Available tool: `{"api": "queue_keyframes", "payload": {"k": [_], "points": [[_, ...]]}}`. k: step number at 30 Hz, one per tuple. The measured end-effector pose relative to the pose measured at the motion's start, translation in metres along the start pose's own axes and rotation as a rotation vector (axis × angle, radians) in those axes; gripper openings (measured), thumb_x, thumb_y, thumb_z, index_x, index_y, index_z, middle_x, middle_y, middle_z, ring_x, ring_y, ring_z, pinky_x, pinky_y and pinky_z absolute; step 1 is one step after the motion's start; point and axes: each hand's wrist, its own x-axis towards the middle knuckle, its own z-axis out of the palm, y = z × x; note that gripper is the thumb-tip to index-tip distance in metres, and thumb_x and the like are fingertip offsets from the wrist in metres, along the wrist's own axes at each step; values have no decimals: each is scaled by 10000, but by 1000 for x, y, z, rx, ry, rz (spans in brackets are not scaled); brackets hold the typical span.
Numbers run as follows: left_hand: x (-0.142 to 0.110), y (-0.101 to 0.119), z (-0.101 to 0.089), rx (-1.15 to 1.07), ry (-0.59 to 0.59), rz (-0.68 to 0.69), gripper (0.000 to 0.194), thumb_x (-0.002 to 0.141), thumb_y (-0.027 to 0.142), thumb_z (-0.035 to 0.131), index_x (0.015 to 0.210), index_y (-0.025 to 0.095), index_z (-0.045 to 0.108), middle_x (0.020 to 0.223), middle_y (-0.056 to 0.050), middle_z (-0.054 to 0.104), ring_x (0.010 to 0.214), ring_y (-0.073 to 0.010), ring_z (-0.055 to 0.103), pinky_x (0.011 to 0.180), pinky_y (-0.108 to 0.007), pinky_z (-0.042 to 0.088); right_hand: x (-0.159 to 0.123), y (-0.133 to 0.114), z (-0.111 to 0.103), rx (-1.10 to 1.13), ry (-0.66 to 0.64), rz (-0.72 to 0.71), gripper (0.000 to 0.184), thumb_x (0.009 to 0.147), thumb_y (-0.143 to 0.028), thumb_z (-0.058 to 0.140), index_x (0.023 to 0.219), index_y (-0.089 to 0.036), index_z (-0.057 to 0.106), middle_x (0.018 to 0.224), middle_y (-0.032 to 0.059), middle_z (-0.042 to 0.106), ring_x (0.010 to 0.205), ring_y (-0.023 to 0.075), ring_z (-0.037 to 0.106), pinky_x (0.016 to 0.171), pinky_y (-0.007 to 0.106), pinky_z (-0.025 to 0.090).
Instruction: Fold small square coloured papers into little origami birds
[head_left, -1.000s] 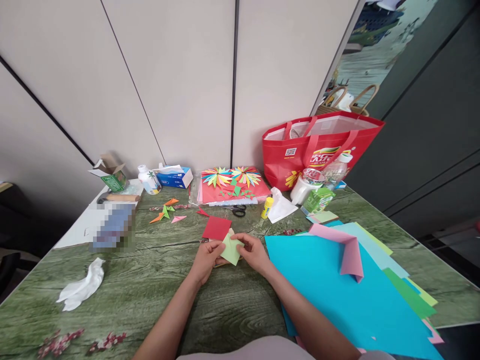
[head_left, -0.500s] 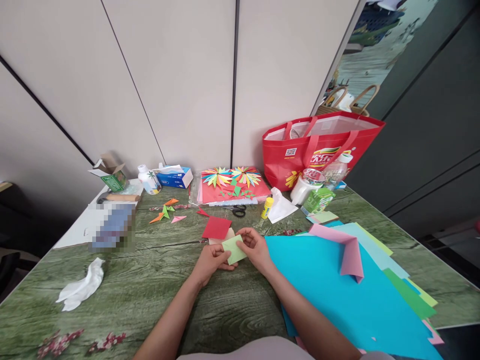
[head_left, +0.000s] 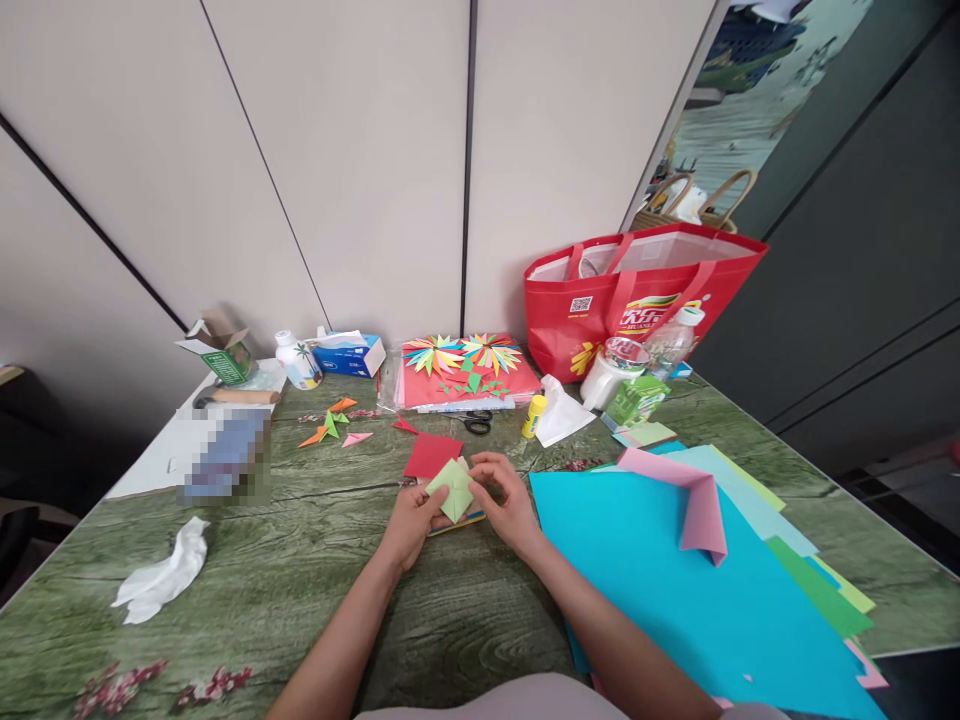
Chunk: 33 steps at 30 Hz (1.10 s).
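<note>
A small light green square of folded paper [head_left: 451,490] is held up in front of me, turned like a diamond with crease lines on its face. My left hand [head_left: 411,522] pinches its left side, thumb on top and fingers underneath. At the right corner are the bent fingertips of my right hand [head_left: 510,500], thumb and index close about the edge. Just behind lies a red paper square [head_left: 433,455] on the table. Under the green paper shows a stack of small squares [head_left: 459,524] with a yellow and blue edge, partly hidden by my hands.
Large blue sheets [head_left: 675,590] lie at right with a folded pink strip [head_left: 701,500]. Behind are scissors [head_left: 477,424], a glue stick [head_left: 534,416], a tissue [head_left: 562,415] and a red bag [head_left: 600,310]. Folded paper pieces [head_left: 331,426] and a crumpled tissue [head_left: 169,570] lie left.
The light green paper has turned to stand on a corner and shifted slightly left. My right thumb has come off its face to the right corner. The stack's coloured edge now shows.
</note>
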Motion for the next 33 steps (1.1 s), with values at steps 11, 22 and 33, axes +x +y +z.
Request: {"api": "queue_keyframes", "payload": {"k": [11, 22, 33], "points": [[0, 3, 2, -188, 25, 33, 315, 610, 259, 701, 863, 81, 640, 837, -117, 694, 783, -231, 641, 725, -357, 503, -3, -4, 0, -317, -178, -316, 282, 718, -96, 524, 931, -266, 598, 949, 42, 585, 1050, 226, 418, 876, 441, 366], [0, 4, 3, -234, -37, -6, 225, 648, 207, 670, 838, 97, 618, 830, -107, 691, 718, -196, 648, 699, -327, 510, -5, -1, 2, -405, -228, -435, 171, 804, -174, 515, 935, -250, 593, 897, 46, 632, 927, 194, 512, 824, 411, 388], [2, 2, 2, -225, -111, -41, 208, 663, 251, 659, 801, 100, 622, 823, -118, 688, 830, -236, 633, 787, -367, 479, -5, -2, 2, -255, -119, -255, 179, 816, -150, 461, 920, -223, 587, 808, 50, 623, 798, 174, 546, 712, 324, 455]]}}
